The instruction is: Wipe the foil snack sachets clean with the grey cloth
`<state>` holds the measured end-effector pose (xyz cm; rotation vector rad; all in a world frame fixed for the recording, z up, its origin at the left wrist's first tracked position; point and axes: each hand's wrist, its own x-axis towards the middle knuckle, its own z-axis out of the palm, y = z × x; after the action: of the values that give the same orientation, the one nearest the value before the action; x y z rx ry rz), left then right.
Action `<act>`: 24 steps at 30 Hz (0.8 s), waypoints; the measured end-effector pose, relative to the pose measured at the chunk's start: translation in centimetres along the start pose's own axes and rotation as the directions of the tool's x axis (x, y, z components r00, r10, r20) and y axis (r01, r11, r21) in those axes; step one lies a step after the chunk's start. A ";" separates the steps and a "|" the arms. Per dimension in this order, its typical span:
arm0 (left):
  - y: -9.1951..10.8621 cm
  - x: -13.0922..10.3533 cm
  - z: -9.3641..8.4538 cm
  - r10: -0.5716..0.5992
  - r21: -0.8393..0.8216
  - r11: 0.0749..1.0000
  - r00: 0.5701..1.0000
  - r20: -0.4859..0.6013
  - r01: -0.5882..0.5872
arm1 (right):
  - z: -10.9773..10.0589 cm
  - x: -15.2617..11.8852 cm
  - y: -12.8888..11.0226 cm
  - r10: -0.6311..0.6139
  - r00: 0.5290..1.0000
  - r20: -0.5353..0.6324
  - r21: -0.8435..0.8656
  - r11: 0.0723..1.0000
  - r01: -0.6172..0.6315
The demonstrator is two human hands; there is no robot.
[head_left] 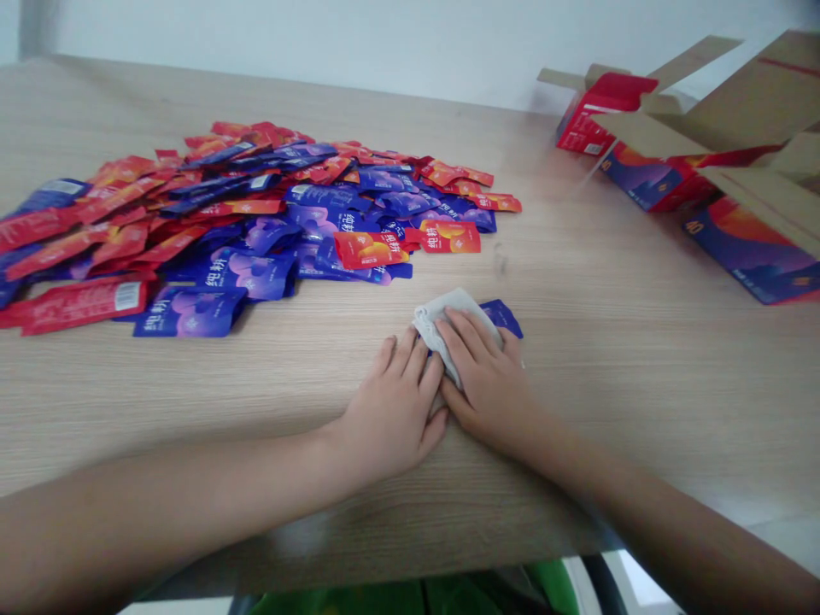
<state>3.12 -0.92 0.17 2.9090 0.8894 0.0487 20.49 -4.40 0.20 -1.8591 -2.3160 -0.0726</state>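
A folded whitish-grey cloth [456, 301] lies under the fingers of my right hand [490, 376], which grips it and presses it down on a blue sachet [503, 318]. Most of that sachet is hidden; its far right end sticks out beyond the cloth. My left hand [394, 401] rests palm down just to the left, its fingers stretched out and touching the near left edge of the cloth and sachet. The two hands nearly meet at the thumbs. Up and to the left is a wide heap of sachets [313, 218], red-orange and blue-purple, nearest to my left hand.
At the right stand opened cartons: a small red box [595, 111] by the wall and larger blue-and-red boxes [746, 243] with flaps spread. The wooden table [288, 376] ends near my body, where green clothing [410, 598] shows. A pale wall [384, 43] borders the back.
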 end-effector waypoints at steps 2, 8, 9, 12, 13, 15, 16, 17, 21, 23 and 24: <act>0.0 0.0 0.0 -0.001 -0.001 1.000 1.000 -0.001 0.001 | -0.1 0.1 0.8 0.047 0.999 -0.004 0.004 0.999 -0.047; -0.1 0.1 0.1 -0.004 -0.002 1.000 1.000 0.018 0.004 | 0.2 0.2 3.3 0.324 0.943 -0.069 -0.050 0.943 -0.328; -0.1 0.1 0.1 -0.005 -0.002 1.000 1.000 0.018 0.005 | 0.3 0.2 2.7 0.293 0.954 -0.067 -0.056 0.953 -0.297; 0.0 0.0 0.0 -0.003 0.001 1.000 1.000 0.013 0.003 | 0.2 0.1 0.7 0.108 0.994 -0.025 -0.040 0.993 -0.109; 0.0 0.0 -0.1 -0.001 0.001 1.000 1.000 0.014 0.001 | 0.1 0.0 0.4 0.058 0.998 -0.009 -0.026 0.998 -0.059; 0.0 0.1 -0.2 -0.001 0.002 1.000 1.000 0.019 0.001 | 0.0 0.0 0.6 0.036 0.999 0.006 -0.008 0.999 -0.036; 0.0 0.1 -0.2 -0.002 0.002 1.000 1.000 0.022 0.002 | 0.0 0.0 1.1 0.069 0.998 0.002 -0.009 0.998 -0.069; 0.1 0.1 -0.3 -0.003 0.002 1.000 1.000 0.024 0.003 | 0.0 0.1 1.8 0.120 0.993 -0.008 -0.015 0.993 -0.121; 0.0 0.0 -0.2 -0.005 0.003 1.000 1.000 0.021 0.005 | 0.2 0.1 3.3 0.284 0.956 -0.069 -0.046 0.957 -0.287; -0.1 0.0 -0.1 -0.004 0.003 1.000 1.000 0.014 0.004 | 0.3 0.0 2.4 0.239 0.968 -0.071 -0.054 0.968 -0.243; -0.1 0.0 -0.1 -0.003 0.002 1.000 1.000 0.011 0.003 | 0.3 -0.1 1.7 0.190 0.980 -0.060 -0.054 0.980 -0.193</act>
<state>3.10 -0.85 0.30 2.9068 0.8923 0.0322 22.16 -4.02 -0.23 -2.0719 -2.1095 -0.1676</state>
